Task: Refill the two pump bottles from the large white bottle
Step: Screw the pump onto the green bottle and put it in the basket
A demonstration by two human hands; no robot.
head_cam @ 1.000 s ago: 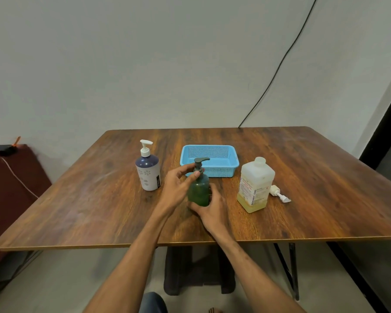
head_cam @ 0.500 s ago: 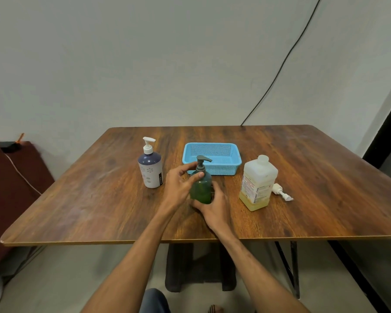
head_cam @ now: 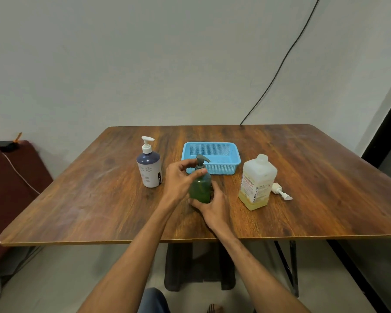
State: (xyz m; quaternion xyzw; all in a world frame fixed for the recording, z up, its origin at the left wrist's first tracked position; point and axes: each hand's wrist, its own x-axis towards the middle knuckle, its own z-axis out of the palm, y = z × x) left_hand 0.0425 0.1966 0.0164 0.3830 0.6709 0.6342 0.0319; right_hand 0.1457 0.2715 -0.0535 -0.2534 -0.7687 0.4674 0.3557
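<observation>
A green pump bottle [head_cam: 201, 188] stands upright at the middle of the wooden table [head_cam: 99, 199]. My right hand [head_cam: 215, 205] grips its lower body from the near side. My left hand [head_cam: 181, 179] pinches the collar under its dark pump head, thumb in front and fingers behind. To the left stands a second pump bottle [head_cam: 149, 169], white with a dark blue top and a white pump. The large white bottle [head_cam: 256, 182] stands to the right with no cap on, yellowish liquid low inside. A loose white pump [head_cam: 281, 193] lies on the table behind it.
A light blue mesh basket [head_cam: 212, 158] sits just behind the green bottle. A black cable runs down the wall to the table's far edge. A dark red seat stands off the table's left side.
My hands stay on the green bottle. The left hand's fingers have shifted a little around the pump collar. The camera has tilted slightly.
</observation>
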